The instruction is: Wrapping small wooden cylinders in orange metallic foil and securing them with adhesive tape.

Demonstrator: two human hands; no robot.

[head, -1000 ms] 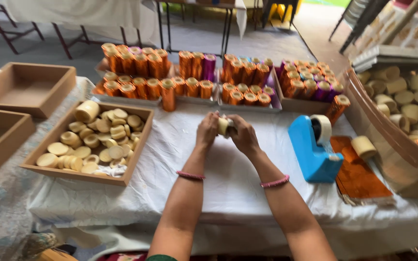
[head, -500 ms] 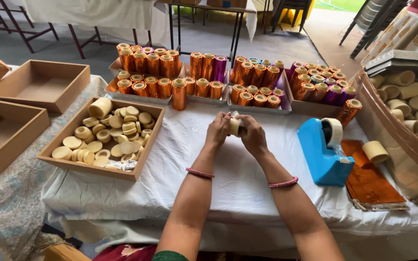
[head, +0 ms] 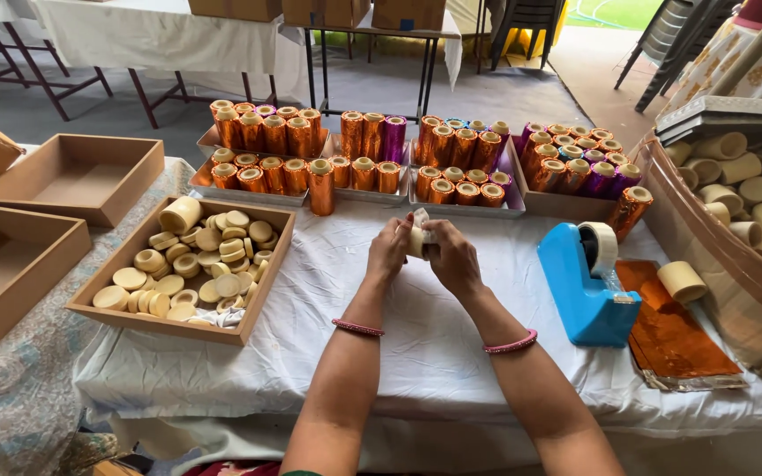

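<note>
White cloth [head: 416, 344], open room around, hands [head: 390, 251] [head: 453, 260] holding cream tube [head: 415, 241]

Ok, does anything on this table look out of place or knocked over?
Mostly tidy. Two foil-wrapped copper tubes stand outside the trays: one in front of the left trays, one leaning by the blue tape dispenser. A bare cream tube lies on its side on the orange foil sheets.

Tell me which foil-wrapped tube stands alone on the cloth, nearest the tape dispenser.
The orange foil tube standing by itself right of the dispenser; the others sit grouped in trays, except one by the left trays.
</note>
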